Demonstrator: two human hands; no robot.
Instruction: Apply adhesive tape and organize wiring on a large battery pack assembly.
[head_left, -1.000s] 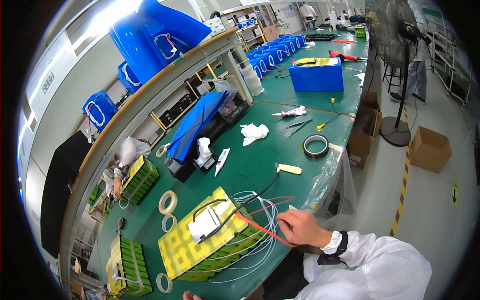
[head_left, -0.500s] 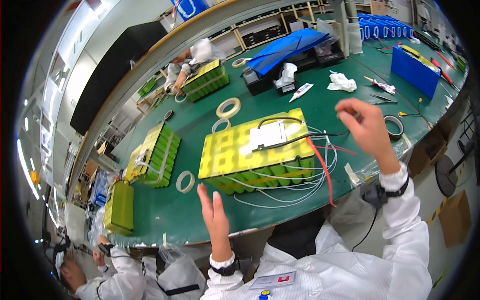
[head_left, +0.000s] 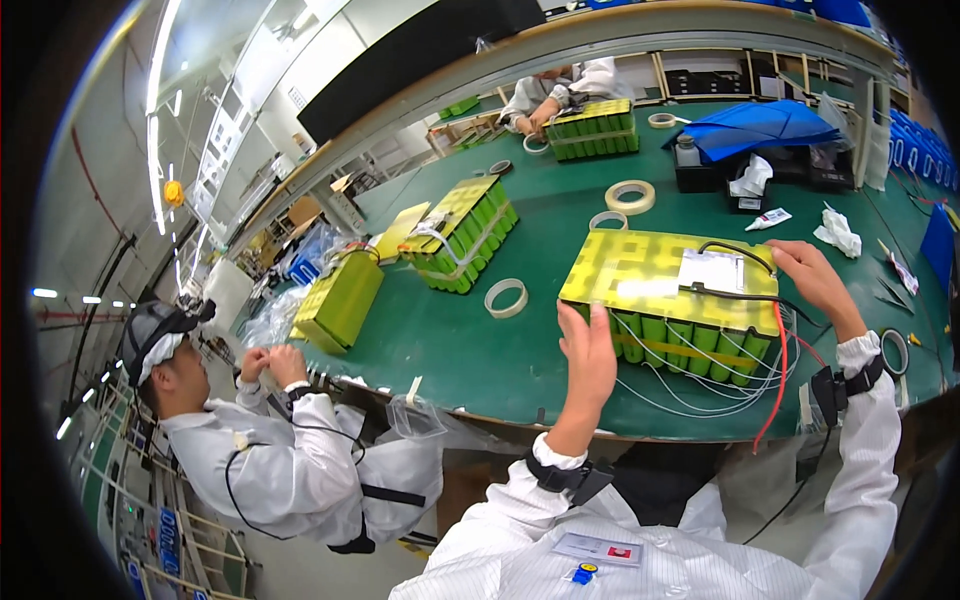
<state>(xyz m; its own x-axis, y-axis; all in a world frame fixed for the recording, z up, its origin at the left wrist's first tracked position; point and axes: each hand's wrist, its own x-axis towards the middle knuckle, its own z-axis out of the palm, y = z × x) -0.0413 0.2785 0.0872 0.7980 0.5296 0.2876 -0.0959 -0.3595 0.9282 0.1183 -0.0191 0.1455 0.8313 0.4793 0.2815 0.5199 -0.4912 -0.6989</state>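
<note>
A battery pack [head_left: 640,275] stands in front of me, its green cylindrical cells under a yellow top board. On top lie a white label plate [head_left: 712,270] and a black cable. Thin white wires [head_left: 690,408] loop along its front side, and a red wire [head_left: 782,390] hangs from the right end. My left hand [head_left: 588,355] is at the pack's near left corner, fingers stretched and palm turned toward it. My right hand [head_left: 818,285] has its bent fingers and thumb on the far right corner, gripping the edge beside the black cable.
Tape rolls [head_left: 506,298] lie left of and behind the pack. Other packs [head_left: 465,235] stand farther left. At the right are crumpled tissue [head_left: 838,232], a glue tube [head_left: 768,219] and tweezers. One co-worker [head_left: 270,440] stands at the left; another works across the green table [head_left: 450,350].
My view has swung left, bringing the left co-worker into fuller sight. My right hand has come down from the air onto the pack's right corner, and my left hand has closed in on its left corner.
</note>
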